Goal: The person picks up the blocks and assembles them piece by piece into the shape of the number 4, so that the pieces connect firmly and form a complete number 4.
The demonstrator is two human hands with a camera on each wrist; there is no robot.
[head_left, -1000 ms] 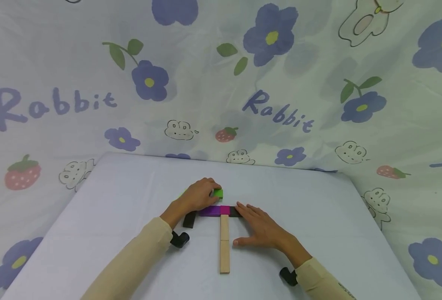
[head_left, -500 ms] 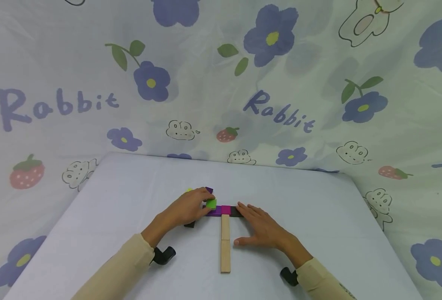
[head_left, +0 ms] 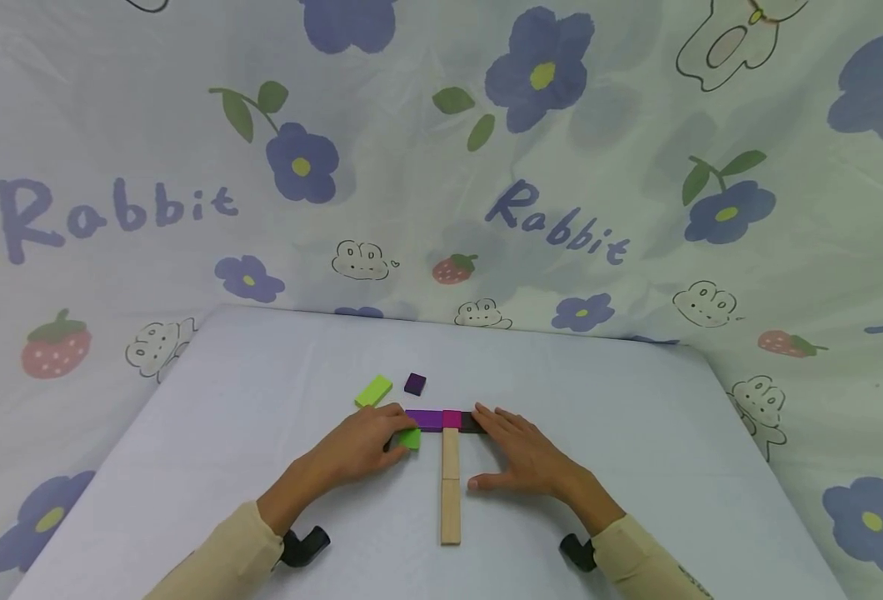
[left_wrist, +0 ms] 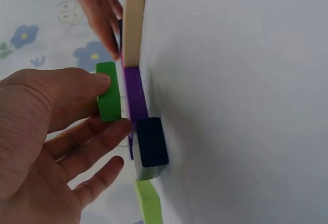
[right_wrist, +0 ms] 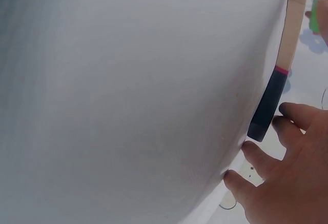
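My left hand [head_left: 355,446] pinches a green block [left_wrist: 107,92] between thumb and fingers, raised off the table in the left wrist view. It is just in front of a purple block [head_left: 425,421]. The purple block, a magenta block [head_left: 451,419] and a black block [right_wrist: 267,103] form a row. Two plain wooden blocks [head_left: 451,483] run end to end from the magenta one toward me. My right hand [head_left: 520,458] lies with spread fingers by the black block, fingertips at it. Another dark block [left_wrist: 152,142] is mostly hidden behind my left hand in the head view.
Behind my left hand lie a yellow-green block [head_left: 374,391] and a small dark purple block [head_left: 415,384]. A white cloth covers the table [head_left: 636,433]. A printed curtain [head_left: 411,167] hangs at its back edge.
My left hand has brought the green block toward me from behind the row, uncovering the yellow-green and small dark purple blocks. My right hand stays put.
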